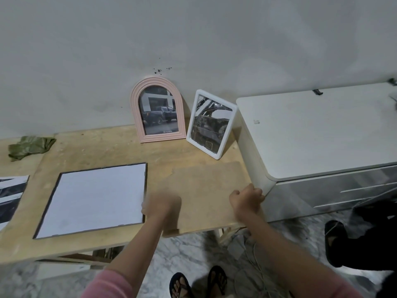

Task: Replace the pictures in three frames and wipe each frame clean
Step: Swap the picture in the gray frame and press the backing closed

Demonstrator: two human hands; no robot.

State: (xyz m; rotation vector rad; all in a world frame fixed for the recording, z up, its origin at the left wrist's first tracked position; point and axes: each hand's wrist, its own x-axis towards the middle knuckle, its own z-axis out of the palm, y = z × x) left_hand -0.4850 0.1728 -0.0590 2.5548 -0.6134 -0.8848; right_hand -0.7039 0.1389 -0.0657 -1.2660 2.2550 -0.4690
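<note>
A thin black frame (146, 190) lies flat on the wooden table (96, 147) with a white sheet (94, 198) filling it. Right of it lies a brown backing board (206, 186). My left hand (161, 205), blurred, is curled at the board's left edge, beside the black frame. My right hand (247, 201) grips the board's right edge. A pink arched frame (159, 137) with a truck picture stands against the wall. A white rectangular frame (231, 130) with a car picture leans beside it. A green cloth (30, 147) lies crumpled at the far left.
A black-and-white print (10, 196) lies at the table's left edge. A white cabinet (322, 130) stands tight against the table's right end. Cables (255, 254) and a dark bag (365, 233) lie on the marble floor, near my sandalled feet (197, 284).
</note>
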